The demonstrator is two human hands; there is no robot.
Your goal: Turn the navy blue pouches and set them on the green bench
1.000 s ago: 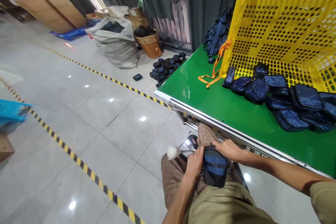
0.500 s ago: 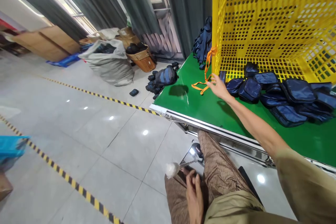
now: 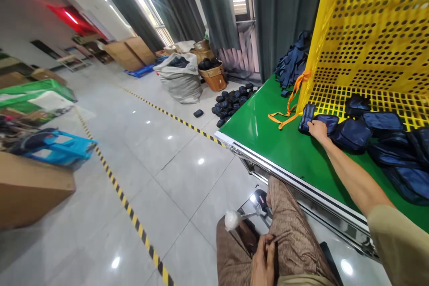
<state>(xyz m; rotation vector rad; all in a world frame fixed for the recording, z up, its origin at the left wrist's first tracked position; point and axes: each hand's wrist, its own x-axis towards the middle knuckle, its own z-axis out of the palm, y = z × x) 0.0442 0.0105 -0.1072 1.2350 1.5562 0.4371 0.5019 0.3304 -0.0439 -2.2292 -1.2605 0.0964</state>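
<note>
pouches of dark navy fabric are spilled from a tipped yellow crate (image 3: 368,40) onto the green tabletop (image 3: 268,138). the right hand (image 3: 317,130) is stretched far forward, arm nearly straight, and is laid on the nearest navy pouch (image 3: 326,121), at the left edge of the pile, just beside a slimmer pouch (image 3: 306,118) standing on its edge. the fingers are curled down over the fabric, palm down; whether a firm hold has been closed cannot be told, since the fingertips are hidden. an orange strap (image 3: 288,109) is trailed from the crate's corner close by, and is best kept out of the grasp. judged from this, the step is done well if one pouch alone is gathered by its near edge and drawn clear without the neighbours being dragged along. the left hand (image 3: 263,261) is rested low in the lap on patterned brown trousers (image 3: 291,241), fingers loosely pressed together, nothing seen held in it. a white-knobbed lever (image 3: 232,220) is seen just ahead of the knee. more dark pouches (image 3: 231,100) are heaped on the floor beyond the tabletop's end.
</note>
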